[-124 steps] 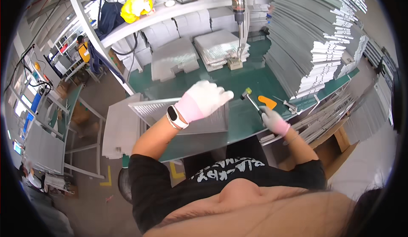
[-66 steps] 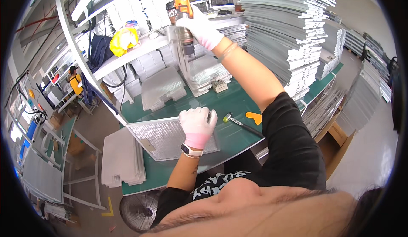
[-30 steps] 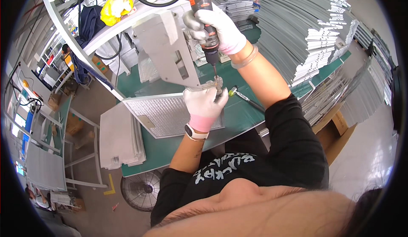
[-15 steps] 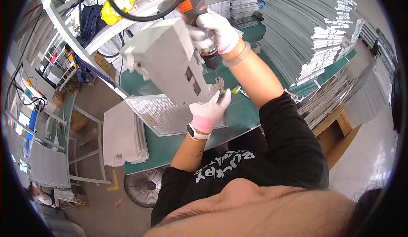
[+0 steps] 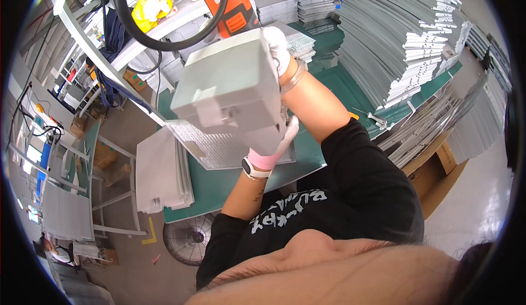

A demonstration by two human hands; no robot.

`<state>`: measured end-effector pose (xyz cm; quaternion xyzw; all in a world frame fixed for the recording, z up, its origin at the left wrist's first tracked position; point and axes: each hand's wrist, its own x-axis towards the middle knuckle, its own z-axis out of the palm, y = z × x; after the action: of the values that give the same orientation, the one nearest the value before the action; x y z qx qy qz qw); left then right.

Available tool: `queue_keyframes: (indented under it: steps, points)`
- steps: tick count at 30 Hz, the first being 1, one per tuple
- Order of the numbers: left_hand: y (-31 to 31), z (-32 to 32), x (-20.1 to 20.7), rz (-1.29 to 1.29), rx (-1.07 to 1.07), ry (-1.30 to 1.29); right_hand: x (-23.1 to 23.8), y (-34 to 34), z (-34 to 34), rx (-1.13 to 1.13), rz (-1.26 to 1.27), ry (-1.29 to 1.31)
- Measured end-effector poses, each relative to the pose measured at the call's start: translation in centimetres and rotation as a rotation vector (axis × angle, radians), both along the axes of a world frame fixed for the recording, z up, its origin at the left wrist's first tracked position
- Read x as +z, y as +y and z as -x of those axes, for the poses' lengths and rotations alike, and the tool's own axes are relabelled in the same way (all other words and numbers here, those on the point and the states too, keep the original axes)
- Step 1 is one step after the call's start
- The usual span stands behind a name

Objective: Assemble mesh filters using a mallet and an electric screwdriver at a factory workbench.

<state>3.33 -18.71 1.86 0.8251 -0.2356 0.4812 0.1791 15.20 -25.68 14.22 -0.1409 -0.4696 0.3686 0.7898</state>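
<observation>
A pale grey metal box (image 5: 224, 80) is held up over the green table, its broad top face turned toward me and a strip of tape on its near edge. My left hand (image 5: 286, 139), in a white glove with a pink cuff, grips the box from its lower right side; most of the fingers are behind it. At the far right corner of the box, my gloved right hand (image 5: 278, 47) is closed on an orange and black power drill (image 5: 235, 12). The box hides the drill's chuck and bit, and part of that hand.
A textured silver panel (image 5: 213, 154) lies on the green table (image 5: 312, 154) under the box. Flat sheets (image 5: 161, 173) are stacked at left, and a tall pile of grey panels (image 5: 378, 47) rises at right. A black cable (image 5: 121, 17) loops beside the drill. A fan (image 5: 189, 242) stands below.
The box has turned and tilted, so its broad face now shows and its slotted side is hidden. The drill has shifted left, its chuck and bit going out of sight behind the box.
</observation>
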Motion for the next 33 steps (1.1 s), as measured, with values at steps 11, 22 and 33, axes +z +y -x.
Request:
queue_keyframes:
  steps: [11, 22, 33]
  points:
    - [0.8, 2.6, 0.0, 0.083, -0.009, -0.017, 3.9, -1.7, 2.3, -0.761, -0.113, 0.259]
    - [13.9, 19.1, -11.1, -0.489, -0.431, 0.608, 5.7, -5.5, 1.1, -0.439, -0.165, -0.279]
    - [10.3, 12.0, -4.3, -0.218, 0.300, 0.402, 3.7, -5.7, -1.1, -0.158, -0.325, -0.519]
